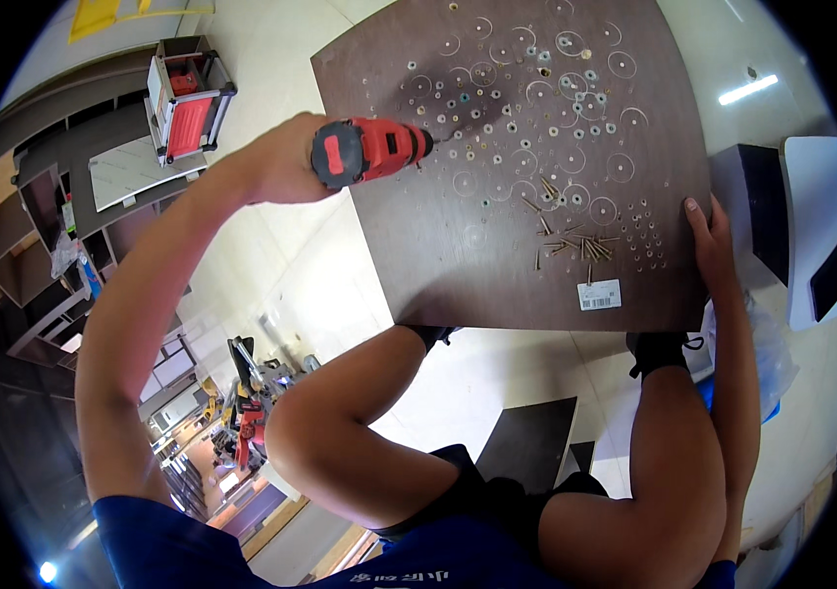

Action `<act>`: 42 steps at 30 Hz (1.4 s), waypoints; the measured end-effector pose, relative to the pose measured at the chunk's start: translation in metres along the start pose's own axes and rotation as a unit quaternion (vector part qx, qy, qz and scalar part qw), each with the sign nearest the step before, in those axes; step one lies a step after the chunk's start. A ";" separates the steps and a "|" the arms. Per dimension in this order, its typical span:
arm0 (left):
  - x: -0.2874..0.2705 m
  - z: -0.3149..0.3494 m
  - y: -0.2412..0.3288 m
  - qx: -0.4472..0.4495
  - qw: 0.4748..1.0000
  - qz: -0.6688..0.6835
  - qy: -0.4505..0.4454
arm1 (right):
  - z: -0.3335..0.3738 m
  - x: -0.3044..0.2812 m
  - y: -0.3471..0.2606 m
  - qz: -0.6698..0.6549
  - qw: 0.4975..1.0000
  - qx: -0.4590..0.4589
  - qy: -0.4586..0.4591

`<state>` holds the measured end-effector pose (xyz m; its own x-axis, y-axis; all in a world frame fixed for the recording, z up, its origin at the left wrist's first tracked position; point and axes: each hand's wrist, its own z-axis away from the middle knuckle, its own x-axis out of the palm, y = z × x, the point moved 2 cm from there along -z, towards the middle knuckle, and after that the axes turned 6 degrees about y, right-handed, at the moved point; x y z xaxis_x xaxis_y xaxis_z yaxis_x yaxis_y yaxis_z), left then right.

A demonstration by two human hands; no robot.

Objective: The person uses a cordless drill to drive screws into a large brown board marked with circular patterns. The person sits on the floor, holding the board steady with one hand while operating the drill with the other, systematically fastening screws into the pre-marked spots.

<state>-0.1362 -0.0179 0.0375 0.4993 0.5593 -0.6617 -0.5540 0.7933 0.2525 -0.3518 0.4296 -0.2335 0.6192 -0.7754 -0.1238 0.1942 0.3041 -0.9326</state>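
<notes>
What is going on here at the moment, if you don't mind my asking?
A seated person holds a red-and-black power drill in the left hand, its bit pointed toward a dark brown board; whether the tip touches the surface is hard to tell. The right hand is at the board's right edge. The board is already dotted with holes and ring marks, and loose brass-coloured screws lie on it, near a white label.

Glossy pale floor (281, 265) spreads beneath the left-hand grip (293, 162); dark open shelving (46, 206) stands to its left, a red-and-white rack (186, 128) nearer. Well to the grip's right, a white strip of light (747, 90) gleams off the floor; a white panel (811, 177) sits beside a dark unit (752, 216).
</notes>
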 end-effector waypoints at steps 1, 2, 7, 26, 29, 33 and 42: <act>0.004 0.001 -0.002 0.043 0.999 0.009 0.011 | 0.001 -0.001 0.001 0.001 1.000 -0.012 0.003; 0.010 0.002 -0.001 0.037 0.999 0.031 0.019 | 0.004 -0.003 0.006 0.003 1.000 -0.022 0.009; 0.021 0.028 0.008 -0.034 0.995 0.088 0.018 | 0.005 -0.001 0.004 -0.005 1.000 -0.026 -0.003; 0.054 0.001 0.002 0.054 0.993 0.084 0.058 | 0.003 -0.005 0.006 0.002 1.000 -0.013 -0.019; 0.050 0.000 0.007 0.077 0.994 0.062 0.050 | 0.003 -0.003 0.007 -0.013 1.000 -0.012 -0.026; 0.045 -0.004 0.010 0.066 0.997 -0.033 0.010 | 0.004 -0.005 0.009 -0.015 1.000 -0.018 -0.021; 0.027 -0.013 0.034 0.045 0.998 -0.006 0.036 | 0.007 0.003 -0.010 -0.010 1.000 -0.001 -0.002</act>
<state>-0.1508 0.0207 0.0190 0.4552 0.5331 -0.7132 -0.4836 0.8206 0.3047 -0.3467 0.4282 -0.2226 0.6185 -0.7789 -0.1035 0.2050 0.2871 -0.9357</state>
